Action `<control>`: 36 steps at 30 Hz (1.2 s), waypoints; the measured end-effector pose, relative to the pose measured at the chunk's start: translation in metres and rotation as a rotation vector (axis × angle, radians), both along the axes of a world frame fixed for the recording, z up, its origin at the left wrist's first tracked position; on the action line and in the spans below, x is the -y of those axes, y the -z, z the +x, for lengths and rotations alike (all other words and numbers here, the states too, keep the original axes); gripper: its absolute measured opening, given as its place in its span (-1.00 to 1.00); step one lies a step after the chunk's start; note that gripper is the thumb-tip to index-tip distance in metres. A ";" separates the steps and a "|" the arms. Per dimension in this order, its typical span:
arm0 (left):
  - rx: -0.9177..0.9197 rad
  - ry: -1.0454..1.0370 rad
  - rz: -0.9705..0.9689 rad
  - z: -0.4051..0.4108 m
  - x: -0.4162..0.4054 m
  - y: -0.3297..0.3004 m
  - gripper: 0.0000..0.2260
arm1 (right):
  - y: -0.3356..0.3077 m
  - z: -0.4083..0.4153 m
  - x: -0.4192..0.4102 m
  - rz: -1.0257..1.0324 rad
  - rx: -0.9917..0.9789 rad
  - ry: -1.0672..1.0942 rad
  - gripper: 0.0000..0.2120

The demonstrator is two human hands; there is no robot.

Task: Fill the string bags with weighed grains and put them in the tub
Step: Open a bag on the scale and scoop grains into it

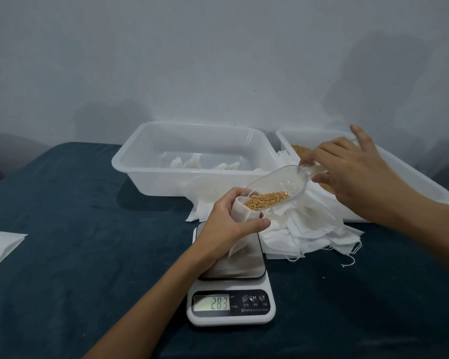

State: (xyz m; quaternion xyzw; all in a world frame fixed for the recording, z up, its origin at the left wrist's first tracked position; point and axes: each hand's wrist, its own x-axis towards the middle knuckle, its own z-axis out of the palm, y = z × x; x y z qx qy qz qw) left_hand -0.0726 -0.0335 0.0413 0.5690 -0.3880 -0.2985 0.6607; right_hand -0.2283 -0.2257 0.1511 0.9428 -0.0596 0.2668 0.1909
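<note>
My left hand [228, 224] grips a white string bag [240, 229] by its open mouth, just above the steel plate of the scale [231, 288], whose display reads 283. My right hand [353, 172] holds the handle of a clear plastic scoop [278, 185], tilted down toward the bag's mouth. Golden grains [267, 199] lie at the scoop's lip, touching the bag's opening. The white tub [192, 154] behind holds a few filled bags [192, 161]. A second tub [389, 174] at the right holds loose grain, mostly hidden by my right hand.
A heap of empty white string bags [309, 229] lies between the scale and the right tub, strings trailing onto the dark blue tablecloth [88, 229]. A white sheet [0, 244] sits at the left edge. A grey wall stands close behind the tubs.
</note>
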 end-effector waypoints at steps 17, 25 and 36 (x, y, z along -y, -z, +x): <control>0.013 0.019 0.034 0.000 0.001 0.000 -0.59 | 0.018 -0.020 0.022 0.740 -0.026 0.017 -0.78; 0.065 -0.003 0.104 0.003 0.005 0.007 -0.86 | 0.027 -0.010 0.119 0.782 0.271 0.521 -0.77; 0.084 -0.074 -0.048 0.005 0.003 0.002 -0.77 | 0.060 0.019 0.160 0.702 -0.215 0.863 -0.68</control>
